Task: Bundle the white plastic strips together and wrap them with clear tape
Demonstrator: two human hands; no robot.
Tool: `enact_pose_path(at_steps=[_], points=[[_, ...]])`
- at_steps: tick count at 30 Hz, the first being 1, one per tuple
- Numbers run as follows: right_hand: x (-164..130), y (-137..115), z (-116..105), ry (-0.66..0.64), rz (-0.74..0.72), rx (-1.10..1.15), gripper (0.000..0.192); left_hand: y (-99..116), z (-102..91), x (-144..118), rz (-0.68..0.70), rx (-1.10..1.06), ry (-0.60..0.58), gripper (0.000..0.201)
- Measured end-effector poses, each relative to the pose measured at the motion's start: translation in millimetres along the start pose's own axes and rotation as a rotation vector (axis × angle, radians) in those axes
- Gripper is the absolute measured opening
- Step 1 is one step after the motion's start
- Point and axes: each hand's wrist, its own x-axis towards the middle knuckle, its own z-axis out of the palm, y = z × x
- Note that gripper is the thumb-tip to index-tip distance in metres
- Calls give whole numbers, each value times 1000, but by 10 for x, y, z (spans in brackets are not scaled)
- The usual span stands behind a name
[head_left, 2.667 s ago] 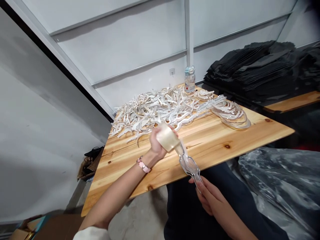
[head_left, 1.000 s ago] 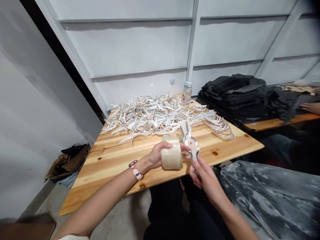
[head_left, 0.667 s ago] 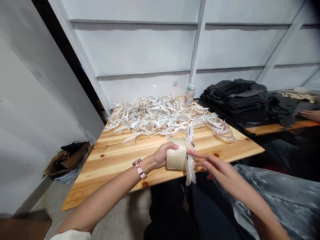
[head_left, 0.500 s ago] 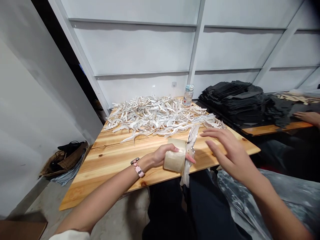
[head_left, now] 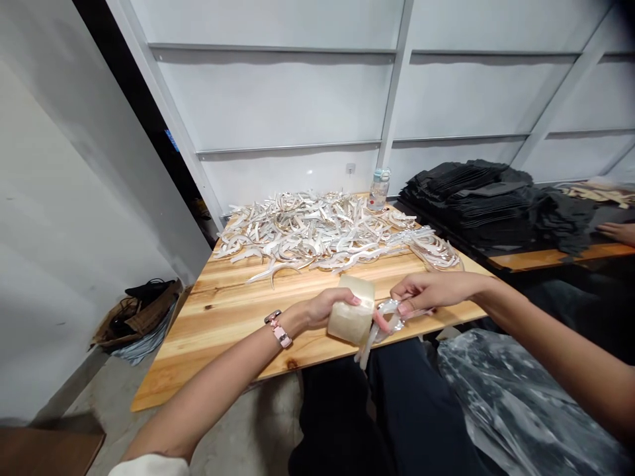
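My left hand (head_left: 330, 305) grips a wide roll of clear packing tape (head_left: 353, 311), fingers through its core and thumb on its outer face. A fingertip pokes out on the right side of the roll, against a small bundle of whitish shiny strips (head_left: 389, 318). On that bundle's right end my right hand (head_left: 421, 291) is closed, thumb and fingers pinching the strips. The bundle's loose ends hang over the table's front edge. Behind both hands lies a wide heap of similar curved white strips (head_left: 307, 228).
The wooden table (head_left: 198, 330) stands against a white panelled wall. A water bottle (head_left: 380, 188) is at its back right. Stacked black sheets (head_left: 466, 198) cover a neighbouring table, where another person's hand (head_left: 618, 231) shows. Clear plastic sheeting (head_left: 516, 383) lies right of my legs.
My right hand has moved left and down and closed on the strip bundle. The bundle, upright before, is now bent toward the right. My left hand still holds the tape roll.
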Motion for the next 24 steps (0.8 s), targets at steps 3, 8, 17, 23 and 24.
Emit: enact_pose_path(at_steps=[3,8,17,23,24], points=[[-184,224,96,144,-8,157,39,30,41,41,131,-100,80,53],[-339,552,810,693,-34,480,44,200,103,78,877,-211,778,36],[636,363,2144,1011,15,1049,56,56,84,25,1118,522,917,27],[706,355,2152,1085,21,1196,55,-50,121,1,651,1187,510,35],[704,344,2152,1087,21,1210,55,-53,134,12,578,1245,450,36]])
